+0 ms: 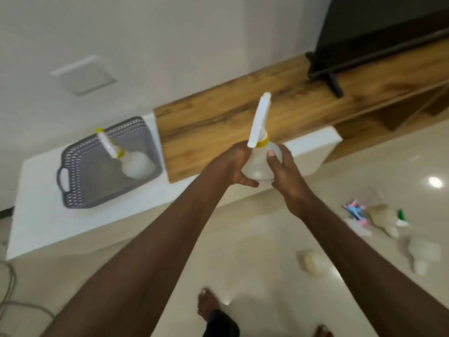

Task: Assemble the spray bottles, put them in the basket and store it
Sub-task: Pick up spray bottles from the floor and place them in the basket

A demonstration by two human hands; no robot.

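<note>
Both hands hold one spray bottle near frame centre, above the edge of a white ledge. The left hand wraps the bottle's body from the 9 o'clock side, fingers curled under its base. The right hand grips from the 3 o'clock side, thumb pressed flat on the translucent body. The bottle's white trigger head sits on a yellow collar and points toward 12 o'clock.

A grey lattice basket rests on the ledge at 9 o'clock from the hands, well apart from them. A second spray bottle lies tilted inside it, yellow-tipped nozzle toward 11 o'clock.

A wooden shelf runs behind the hands, from 9 toward 2 o'clock. On the floor at 4 o'clock lie blurred loose parts; their kind cannot be told.
</note>
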